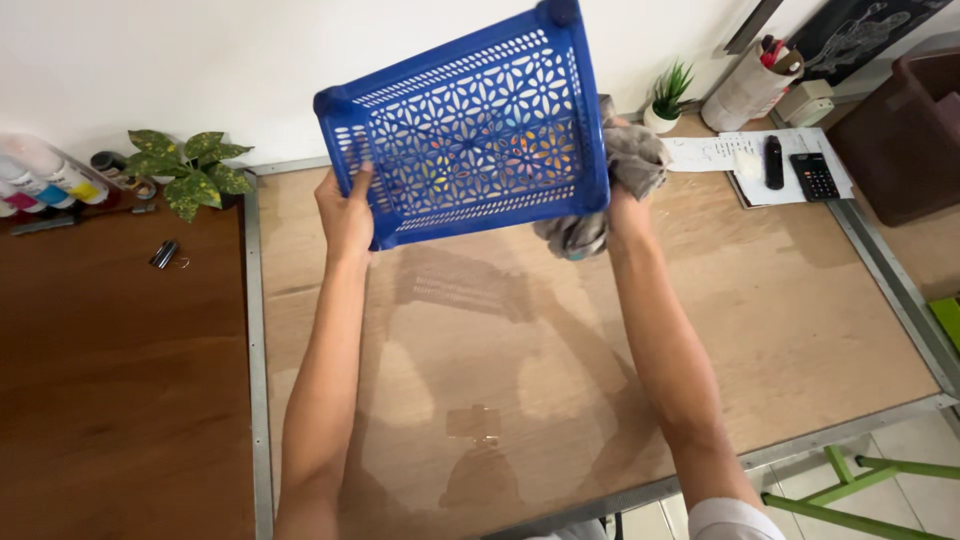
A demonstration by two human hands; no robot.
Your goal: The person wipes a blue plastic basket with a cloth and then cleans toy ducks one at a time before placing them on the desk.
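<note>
- Two bare forearms rise from the near edge of the view to one blue plastic basket (470, 125), held up off the table and tilted so its perforated bottom faces the camera
- Left hand (345, 215) grips the basket's near-left rim, fingers curled over the edge and closed on it
- Right hand (622, 195) presses one grey cloth (625, 165) against the basket's right side; the fingers sit mostly behind the cloth, so I cannot tell whether they pinch the basket wall as well or only the cloth
- Judging by how things lie, the wiping looks to be under way at the right wall; whether other sides are already clean cannot be read (the plastic shows no clear dirt either way)
- One light wooden table (560, 400) with a metal rim lies beneath, and one darker brown table (110, 400) adjoins it on the left
- Far left: one leafy spotted plant (190, 170), one small black clip (164, 254), and a row of bottles with coloured caps (45, 180), partly cut off, so no sure count
- Far right: one small green potted plant (668, 100), one black calculator (814, 176), one dark slim device (773, 161) on white papers (715, 152), one white roll-like holder (745, 88)
- Near right, below the table: green metal legs (860, 480) over pale floor tiles
</note>
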